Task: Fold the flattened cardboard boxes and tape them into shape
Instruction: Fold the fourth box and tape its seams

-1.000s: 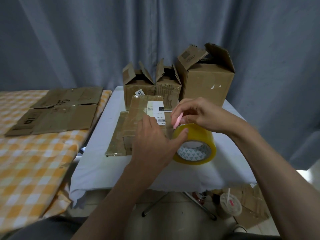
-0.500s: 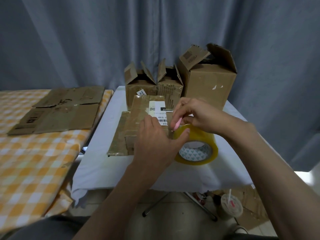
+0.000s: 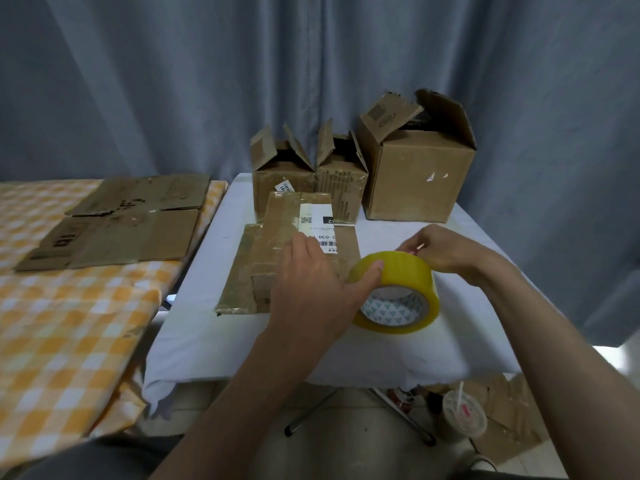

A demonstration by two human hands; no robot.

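Observation:
A yellow roll of packing tape (image 3: 398, 292) stands on its edge on the white table (image 3: 214, 327). My left hand (image 3: 311, 289) grips the roll from the left, thumb pressed on its top. My right hand (image 3: 446, 251) is at the roll's far top edge, fingers curled, pinching a small pink thing. Behind my left hand lies a flattened, taped cardboard box (image 3: 277, 251) with a white shipping label, partly hidden by the hand.
Three folded open-topped boxes (image 3: 415, 174) stand at the back of the table. More flattened cardboard (image 3: 121, 223) lies on the orange checked table (image 3: 69, 323) at left. A plastic cup with a straw (image 3: 464, 414) and cardboard scraps are on the floor.
My right hand with the pink thing has moved from the roll's left top to its far right top edge. My left hand stays on the roll.

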